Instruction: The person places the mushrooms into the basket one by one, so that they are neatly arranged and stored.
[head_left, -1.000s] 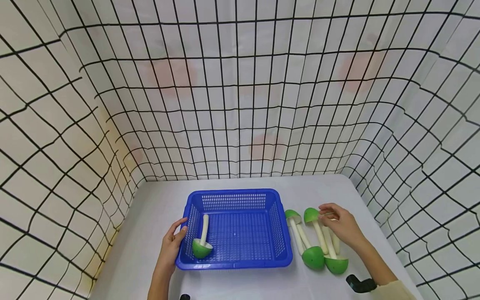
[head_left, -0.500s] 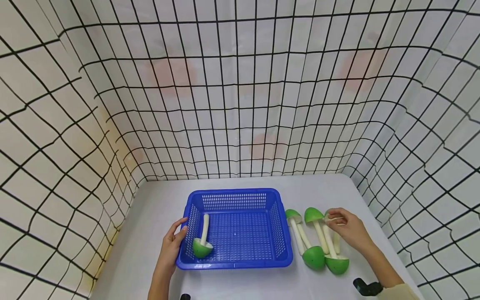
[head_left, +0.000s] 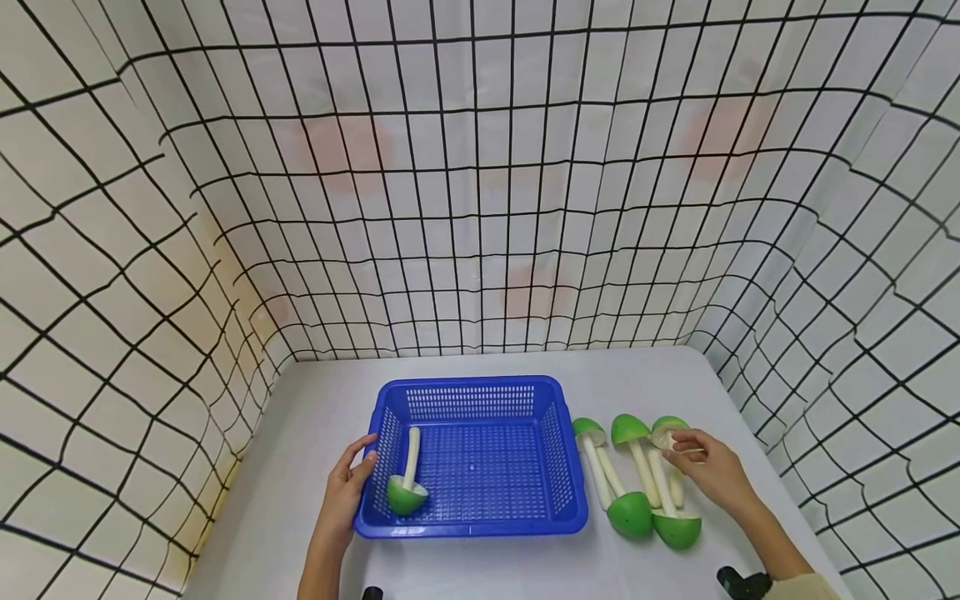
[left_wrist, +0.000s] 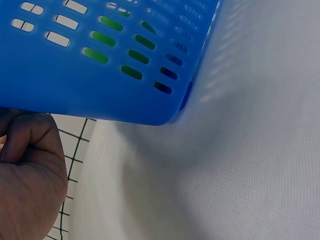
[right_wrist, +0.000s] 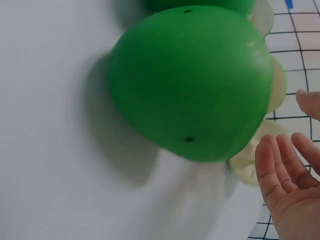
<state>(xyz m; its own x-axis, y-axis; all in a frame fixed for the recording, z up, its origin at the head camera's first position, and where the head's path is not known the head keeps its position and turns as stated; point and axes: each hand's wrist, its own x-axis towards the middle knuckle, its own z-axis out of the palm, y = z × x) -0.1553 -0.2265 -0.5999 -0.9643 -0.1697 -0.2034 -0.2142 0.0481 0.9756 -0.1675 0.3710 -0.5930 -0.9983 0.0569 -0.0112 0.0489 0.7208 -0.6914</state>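
My left hand holds the left rim of a blue plastic basket. In the left wrist view, curled fingers meet the edge of the basket. One toy mushroom, green cap and white stem, lies inside at the left. My right hand hovers at the right, by a mushroom with a green cap. Its fingers look spread and loose in the right wrist view, where the hand sits beside a large green cap. Whether they touch a stem is unclear.
Several more green-capped mushrooms lie side by side right of the basket, caps at alternate ends. Black wire mesh encloses the white table at the back and both sides. A black wrist device shows on the right arm.
My right hand has moved slightly right and down, uncovering the cap of the far-right mushroom. The left hand stays on the basket rim.
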